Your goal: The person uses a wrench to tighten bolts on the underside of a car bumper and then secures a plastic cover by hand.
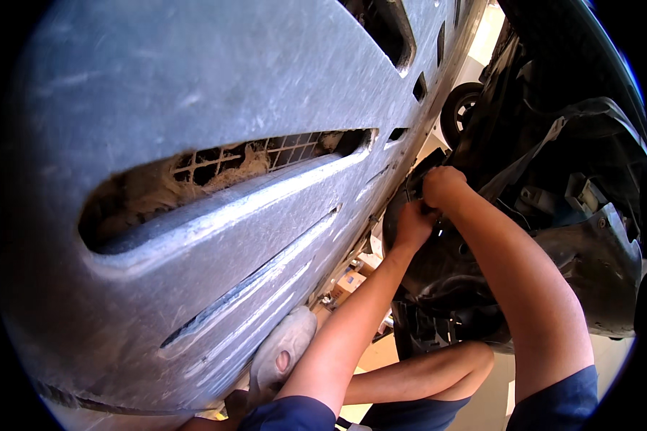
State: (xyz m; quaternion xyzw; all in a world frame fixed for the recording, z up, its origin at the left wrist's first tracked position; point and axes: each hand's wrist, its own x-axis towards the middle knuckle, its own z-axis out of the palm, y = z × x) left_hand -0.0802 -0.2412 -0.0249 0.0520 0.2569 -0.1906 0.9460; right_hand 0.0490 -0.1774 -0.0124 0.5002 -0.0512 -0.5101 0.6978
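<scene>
Left hand [414,224], right hand [444,187]: curled, cannot tell what's held. Dark car part [446,269]: beside both, near grey panel [201,86] edge.

One left hand [414,226], one right hand [444,187]; one grey panel [194,79], one mesh grille [291,152], one wheel [451,118].

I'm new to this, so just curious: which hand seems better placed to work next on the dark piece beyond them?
Probably the right hand: it is higher in the picture, beside the dark piece, while the left hand sits lower. Whatever they hold is hidden.
</scene>
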